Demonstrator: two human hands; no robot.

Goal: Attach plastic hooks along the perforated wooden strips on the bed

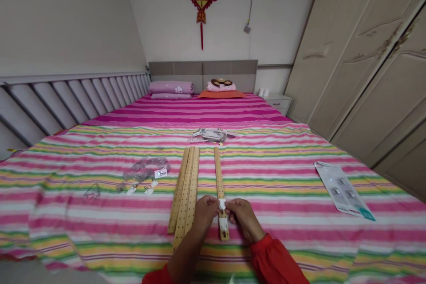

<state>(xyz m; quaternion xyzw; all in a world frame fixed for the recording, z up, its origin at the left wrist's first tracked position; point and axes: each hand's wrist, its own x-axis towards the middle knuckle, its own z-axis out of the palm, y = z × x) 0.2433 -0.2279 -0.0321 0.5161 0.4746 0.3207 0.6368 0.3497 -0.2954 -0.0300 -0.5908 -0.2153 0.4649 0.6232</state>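
Note:
My left hand (205,213) and my right hand (244,217) meet over a single narrow wooden strip with holes (218,168). Between my pinched fingertips is a small white piece (222,204), held from both sides against the strip. Nearer to me, a second white piece (223,224) lies on the same strip, with a small dark part by the strip's end. Just left of my left hand, several more perforated wooden strips (188,186) lie side by side, partly hidden by my forearm.
Crumpled clear plastic bags (146,168) and small white tags lie to the left. Another plastic bag (213,134) sits beyond the strips. At right is a flat blister package (342,191). Everything rests on a striped bedspread (282,177); a slatted rail (83,97) borders the left.

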